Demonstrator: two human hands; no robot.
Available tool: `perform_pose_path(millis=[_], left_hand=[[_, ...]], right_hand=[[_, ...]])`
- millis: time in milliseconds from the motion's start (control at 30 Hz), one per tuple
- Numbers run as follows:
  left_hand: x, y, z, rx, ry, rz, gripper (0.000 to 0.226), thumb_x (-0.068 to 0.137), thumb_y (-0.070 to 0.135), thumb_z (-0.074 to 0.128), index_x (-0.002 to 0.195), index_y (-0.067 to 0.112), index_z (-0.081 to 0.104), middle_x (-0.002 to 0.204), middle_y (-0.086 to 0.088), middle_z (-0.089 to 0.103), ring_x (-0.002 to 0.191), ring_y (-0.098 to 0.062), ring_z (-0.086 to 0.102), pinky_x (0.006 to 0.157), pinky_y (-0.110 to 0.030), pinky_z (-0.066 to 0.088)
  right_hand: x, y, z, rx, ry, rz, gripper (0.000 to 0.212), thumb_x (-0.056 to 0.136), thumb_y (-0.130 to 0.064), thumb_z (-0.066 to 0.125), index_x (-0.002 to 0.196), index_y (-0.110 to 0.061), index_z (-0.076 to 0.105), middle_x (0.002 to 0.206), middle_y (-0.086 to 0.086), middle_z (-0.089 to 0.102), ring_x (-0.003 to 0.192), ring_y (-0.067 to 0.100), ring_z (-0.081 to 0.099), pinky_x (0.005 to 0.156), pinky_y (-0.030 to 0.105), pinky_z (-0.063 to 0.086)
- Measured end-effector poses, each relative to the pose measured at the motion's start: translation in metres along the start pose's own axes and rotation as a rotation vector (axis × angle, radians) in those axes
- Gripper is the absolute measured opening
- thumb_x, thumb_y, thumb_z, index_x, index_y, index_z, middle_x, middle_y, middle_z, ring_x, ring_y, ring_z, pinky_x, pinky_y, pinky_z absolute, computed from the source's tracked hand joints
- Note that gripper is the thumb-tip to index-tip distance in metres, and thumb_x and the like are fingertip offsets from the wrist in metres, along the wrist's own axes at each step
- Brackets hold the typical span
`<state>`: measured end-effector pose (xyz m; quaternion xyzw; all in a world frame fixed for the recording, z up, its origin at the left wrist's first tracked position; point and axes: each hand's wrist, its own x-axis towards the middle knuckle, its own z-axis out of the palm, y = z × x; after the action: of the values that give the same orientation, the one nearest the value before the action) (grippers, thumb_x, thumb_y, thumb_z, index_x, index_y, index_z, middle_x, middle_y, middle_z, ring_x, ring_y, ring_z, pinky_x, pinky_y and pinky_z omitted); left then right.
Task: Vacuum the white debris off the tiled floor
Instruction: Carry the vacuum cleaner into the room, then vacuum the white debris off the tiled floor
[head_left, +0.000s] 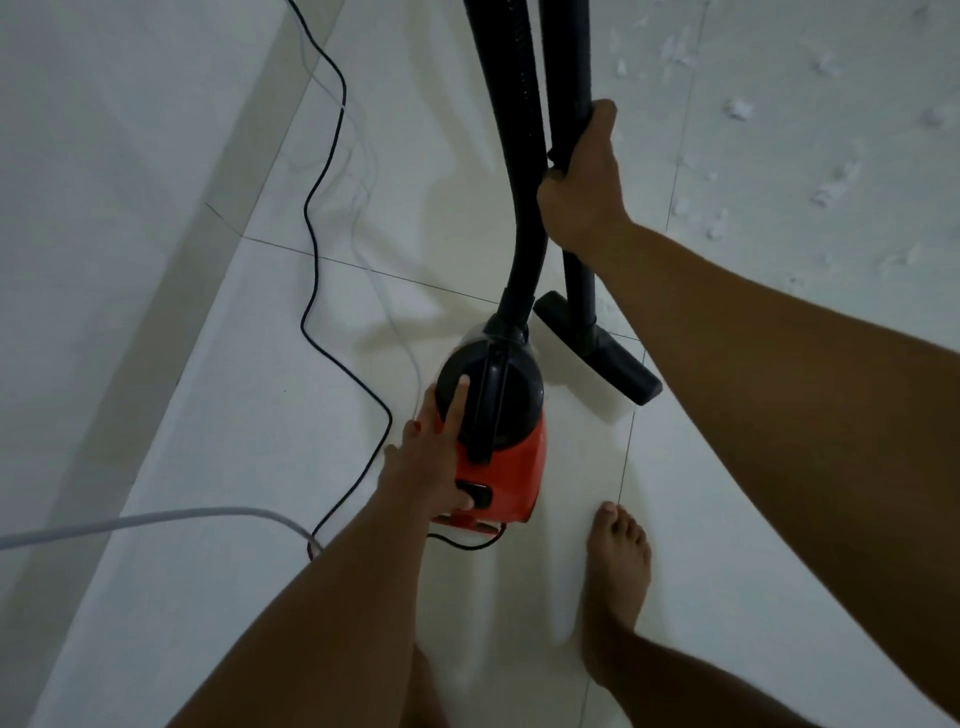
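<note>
A small red and black vacuum cleaner (511, 441) stands on the pale tiled floor (701, 519) in front of me. My left hand (434, 457) rests flat on its left side, fingers spread, thumb on the black switch at its back. My right hand (582, 182) grips the upright black wand (563, 62), beside the black hose (501, 104). The black floor nozzle (602, 348) sits on the tiles right of the vacuum. White debris (737, 109) lies scattered at the upper right, away from the nozzle.
A black power cord (324, 208) snakes over the floor on the left and runs behind the vacuum. A grey cable (156, 519) crosses the lower left. A white wall (104, 208) rises at the left. My bare foot (618, 571) stands right of the vacuum.
</note>
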<state>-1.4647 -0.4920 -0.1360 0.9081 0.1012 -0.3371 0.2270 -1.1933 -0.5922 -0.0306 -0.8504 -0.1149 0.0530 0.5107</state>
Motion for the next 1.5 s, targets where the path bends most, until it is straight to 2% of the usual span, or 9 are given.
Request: perform_pose_path(millis=[133,233,400,900,1100,1200,1267,1400,1500], left_hand=[[0.002,-0.005,0.011,0.042,0.116,0.016,0.145,0.078,0.043,0.085,0.144,0.045,-0.044,0.168,-0.008,-0.021,0.148,-0.041,0.029,0.11,-0.066,0.04],[0.008,-0.016,0.013,0.041,0.096,0.059,0.149,0.074,0.048,0.087,0.141,0.048,-0.047,0.167,-0.006,-0.024,0.146,-0.041,0.033,0.107,-0.067,0.041],[0.027,-0.024,0.015,0.078,-0.015,0.035,0.154,0.072,0.05,0.087,0.125,0.053,-0.057,0.16,-0.005,-0.041,0.154,-0.04,0.016,0.116,-0.069,0.028],[0.02,-0.013,0.018,0.154,0.017,-0.033,0.153,0.076,0.051,0.085,0.123,0.049,-0.061,0.162,-0.009,-0.038,0.157,-0.038,0.005,0.119,-0.073,0.009],[0.021,-0.01,0.007,0.206,-0.09,-0.091,0.151,0.074,0.057,0.083,0.128,0.046,-0.058,0.163,-0.009,-0.038,0.156,-0.045,-0.005,0.117,-0.075,0.009],[0.012,-0.004,-0.014,0.043,-0.17,-0.093,0.146,0.073,0.054,0.085,0.14,0.051,-0.045,0.161,-0.009,-0.042,0.155,-0.046,-0.014,0.12,-0.071,0.013],[-0.001,0.012,-0.052,-0.23,-0.112,-0.054,0.138,0.072,0.057,0.086,0.153,0.051,-0.025,0.162,-0.006,-0.04,0.157,-0.04,-0.007,0.124,-0.061,0.019],[-0.023,0.089,-0.199,-0.676,0.371,0.138,0.141,0.06,0.066,0.089,0.163,0.039,-0.004,0.172,-0.003,-0.004,0.157,-0.025,0.012,0.122,-0.048,0.024],[-0.041,0.154,-0.304,-0.852,0.472,0.376,0.139,0.059,0.068,0.088,0.163,0.039,-0.001,0.171,-0.005,0.014,0.155,-0.024,0.021,0.123,-0.046,0.027]], right_hand=[[-0.006,0.002,0.008,0.032,0.154,-0.038,0.039,0.072,0.007,0.041,0.103,-0.012,0.028,0.095,0.008,0.044,0.078,0.014,0.046,0.056,0.019,0.044],[-0.013,0.008,0.014,0.061,0.215,-0.036,0.04,0.071,0.008,0.041,0.104,-0.013,0.03,0.091,0.005,0.044,0.074,0.011,0.046,0.055,0.016,0.044],[-0.012,0.02,0.032,0.112,0.323,-0.048,0.044,0.067,0.008,0.039,0.103,-0.015,0.034,0.086,-0.002,0.046,0.072,0.008,0.049,0.055,0.018,0.042],[-0.021,0.02,0.029,0.148,0.326,-0.05,0.044,0.065,0.005,0.04,0.104,-0.015,0.035,0.09,0.003,0.049,0.075,0.012,0.051,0.055,0.014,0.04],[-0.025,0.023,0.015,0.116,0.275,-0.06,0.043,0.071,0.008,0.042,0.105,-0.016,0.035,0.095,0.012,0.054,0.082,0.019,0.055,0.062,0.015,0.046],[-0.025,0.02,-0.005,0.097,0.244,-0.037,0.045,0.078,0.014,0.049,0.106,-0.017,0.035,0.101,0.018,0.06,0.088,0.024,0.06,0.06,0.011,0.048],[-0.024,0.008,-0.021,0.078,0.203,0.0,0.045,0.082,0.014,0.053,0.109,-0.019,0.036,0.101,0.013,0.062,0.088,0.022,0.061,0.059,0.012,0.046],[-0.028,-0.026,-0.048,0.071,0.137,0.099,0.044,0.087,0.009,0.058,0.122,-0.011,0.041,0.106,0.008,0.063,0.092,0.021,0.061,0.069,0.022,0.049],[-0.035,-0.049,-0.063,0.064,0.128,0.121,0.048,0.088,0.008,0.06,0.128,-0.011,0.043,0.108,0.007,0.063,0.095,0.022,0.061,0.079,0.036,0.053]])
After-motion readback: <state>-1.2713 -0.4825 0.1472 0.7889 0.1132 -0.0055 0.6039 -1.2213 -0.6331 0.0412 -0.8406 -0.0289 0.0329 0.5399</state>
